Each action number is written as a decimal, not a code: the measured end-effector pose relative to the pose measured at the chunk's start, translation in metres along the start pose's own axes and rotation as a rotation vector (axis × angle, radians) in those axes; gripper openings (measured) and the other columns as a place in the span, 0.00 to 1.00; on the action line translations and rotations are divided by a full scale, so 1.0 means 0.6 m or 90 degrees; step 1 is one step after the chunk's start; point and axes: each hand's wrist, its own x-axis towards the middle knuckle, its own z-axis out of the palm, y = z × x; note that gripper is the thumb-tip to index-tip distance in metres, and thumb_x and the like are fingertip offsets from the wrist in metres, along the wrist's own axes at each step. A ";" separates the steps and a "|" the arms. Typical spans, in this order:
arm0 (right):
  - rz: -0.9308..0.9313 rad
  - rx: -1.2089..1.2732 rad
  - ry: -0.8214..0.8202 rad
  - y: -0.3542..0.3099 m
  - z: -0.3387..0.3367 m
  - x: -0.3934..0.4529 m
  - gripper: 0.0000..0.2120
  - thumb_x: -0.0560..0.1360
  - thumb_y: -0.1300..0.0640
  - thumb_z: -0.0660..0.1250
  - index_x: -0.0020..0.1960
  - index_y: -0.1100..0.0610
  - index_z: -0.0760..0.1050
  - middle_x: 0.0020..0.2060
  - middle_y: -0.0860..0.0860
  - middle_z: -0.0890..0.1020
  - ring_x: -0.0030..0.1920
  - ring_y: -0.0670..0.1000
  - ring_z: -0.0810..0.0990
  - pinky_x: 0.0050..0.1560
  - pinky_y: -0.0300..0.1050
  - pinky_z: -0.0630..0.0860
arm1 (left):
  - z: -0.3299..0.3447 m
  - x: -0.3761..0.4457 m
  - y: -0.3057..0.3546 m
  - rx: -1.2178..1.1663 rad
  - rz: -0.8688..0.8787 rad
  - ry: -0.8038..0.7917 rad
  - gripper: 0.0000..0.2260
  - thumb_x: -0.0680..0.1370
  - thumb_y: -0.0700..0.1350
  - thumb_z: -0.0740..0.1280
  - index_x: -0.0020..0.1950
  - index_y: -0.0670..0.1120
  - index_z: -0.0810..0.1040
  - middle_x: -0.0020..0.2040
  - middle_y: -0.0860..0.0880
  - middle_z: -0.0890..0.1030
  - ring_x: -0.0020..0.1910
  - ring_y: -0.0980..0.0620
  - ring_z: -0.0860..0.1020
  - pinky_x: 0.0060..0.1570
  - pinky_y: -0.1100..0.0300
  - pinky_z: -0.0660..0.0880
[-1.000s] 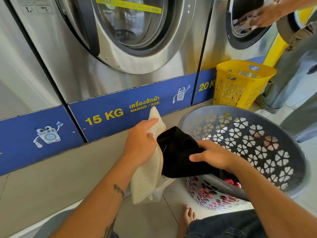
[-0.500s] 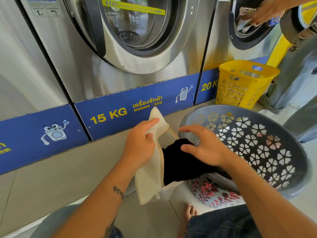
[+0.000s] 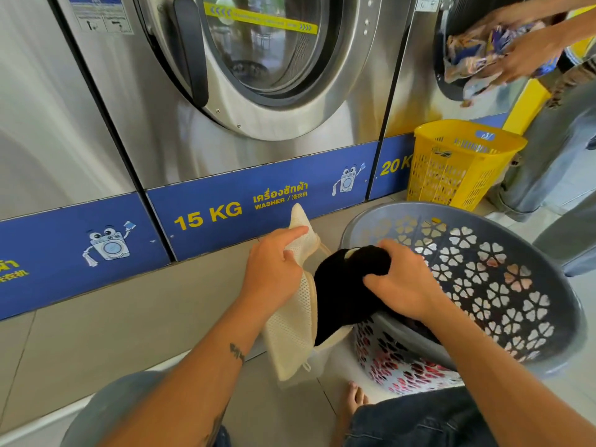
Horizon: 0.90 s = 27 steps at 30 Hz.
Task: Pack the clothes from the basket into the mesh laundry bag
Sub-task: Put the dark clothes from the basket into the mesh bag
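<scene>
A cream mesh laundry bag (image 3: 290, 330) hangs upright in front of the washers, its mouth facing right. My left hand (image 3: 274, 269) grips its upper edge, index finger stretched along the mesh. A black garment (image 3: 338, 295) sits half inside the bag's opening. My right hand (image 3: 403, 282) presses on the garment from the right, fingers curled over its top. The grey laundry basket (image 3: 516, 285) with flower-shaped holes tilts toward me on the right; red and dark clothes show through its lower wall.
Steel washing machines (image 3: 225, 124) with blue 15 KG and 20 KG panels fill the back. A yellow basket (image 3: 458, 166) stands at the right. Another person's hands (image 3: 516, 50) hold patterned cloth at the right washer's door. My bare foot (image 3: 354, 398) rests on the tiled floor.
My right hand has pushed the black garment from the basket's rim further into the bag's mouth. My left hand has kept hold of the bag. The other person has pulled cloth out of the right washer.
</scene>
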 end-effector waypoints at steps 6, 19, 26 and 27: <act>-0.089 0.087 -0.123 -0.066 0.064 -0.028 0.32 0.69 0.52 0.76 0.67 0.51 0.64 0.56 0.52 0.81 0.56 0.52 0.81 0.57 0.48 0.78 | -0.013 0.000 0.004 -0.064 0.008 0.011 0.23 0.76 0.33 0.59 0.64 0.54 0.79 0.60 0.58 0.78 0.58 0.57 0.75 0.54 0.71 0.67; 0.132 0.152 -0.191 0.040 0.035 0.022 0.26 0.69 0.57 0.75 0.64 0.47 0.69 0.56 0.51 0.79 0.54 0.52 0.79 0.57 0.55 0.78 | -0.019 0.005 -0.007 -0.022 -0.005 0.027 0.21 0.79 0.34 0.56 0.64 0.54 0.79 0.63 0.56 0.76 0.57 0.62 0.70 0.41 0.86 0.63; -0.125 0.027 0.082 -0.056 0.054 -0.012 0.26 0.66 0.60 0.70 0.62 0.50 0.70 0.47 0.52 0.83 0.47 0.56 0.82 0.45 0.50 0.79 | -0.014 0.002 -0.005 -0.066 0.027 0.016 0.23 0.78 0.32 0.57 0.64 0.54 0.79 0.60 0.58 0.77 0.58 0.62 0.73 0.50 0.83 0.63; -0.149 0.028 0.022 -0.066 0.062 -0.018 0.29 0.66 0.59 0.71 0.65 0.50 0.68 0.50 0.53 0.84 0.50 0.57 0.82 0.48 0.50 0.80 | -0.017 0.002 -0.004 -0.073 0.034 0.019 0.23 0.77 0.32 0.58 0.63 0.54 0.79 0.59 0.59 0.78 0.58 0.62 0.73 0.51 0.83 0.63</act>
